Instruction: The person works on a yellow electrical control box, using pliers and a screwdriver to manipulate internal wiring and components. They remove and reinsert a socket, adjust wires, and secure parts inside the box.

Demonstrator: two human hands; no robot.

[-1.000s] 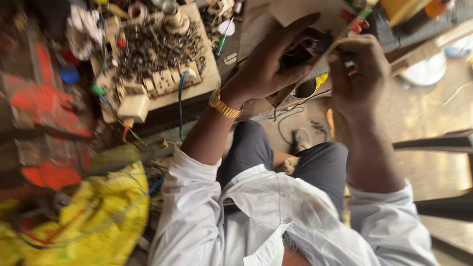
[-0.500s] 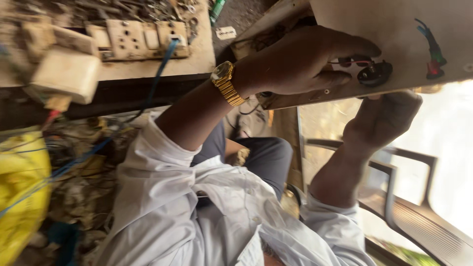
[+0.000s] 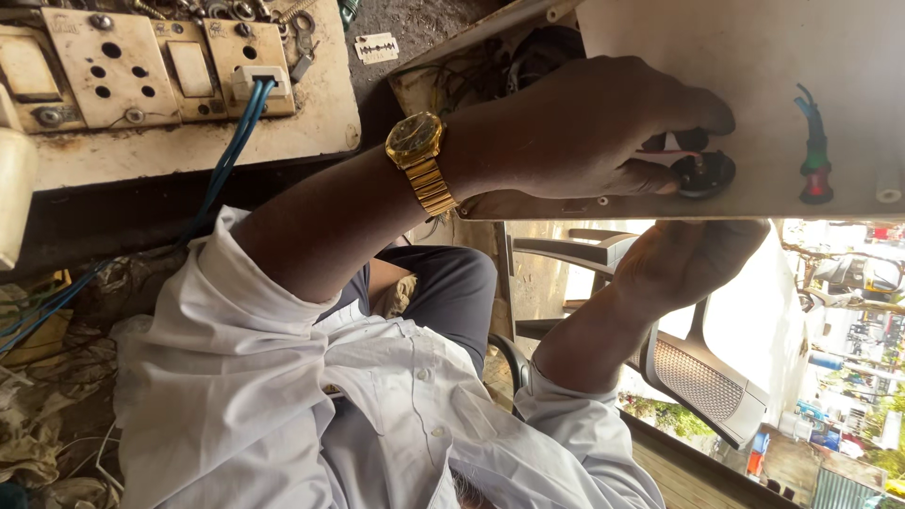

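Fingers of the left hand (image 3: 575, 127) curl over a flat off-white panel (image 3: 754, 57) that fills the view from twelve to three o'clock, and the thumb and fingertips pinch a small round black knob-like part (image 3: 705, 172) with thin red and pale wires at it, set near the panel's lower edge at about two o'clock. A gold metal wristwatch (image 3: 419, 155) with a link band sits on that wrist, just past the rolled white shirt sleeve (image 3: 236, 320).

The right hand (image 3: 693, 259) comes up from five o'clock and presses against the underside of the same panel, directly beneath the black part; its fingers are hidden behind the edge, so whether they are spread or gripping I cannot tell. To the right of the black part, at three o'clock, a green-and-red indicator piece (image 3: 814, 170) with blue wires stands out from the panel, apart from both hands.

At ten to eleven o'clock lies a worn cream switchboard (image 3: 189, 132) on a wooden board, carrying round-hole sockets and rocker switches; a white plug with blue cables (image 3: 253, 83) is pushed into one socket (the cables trail down toward eight o'clock). A small razor blade (image 3: 376, 47) lies on the dark surface just right of the board. Below the panel, at four o'clock, stands a grey plastic chair (image 3: 698, 377).
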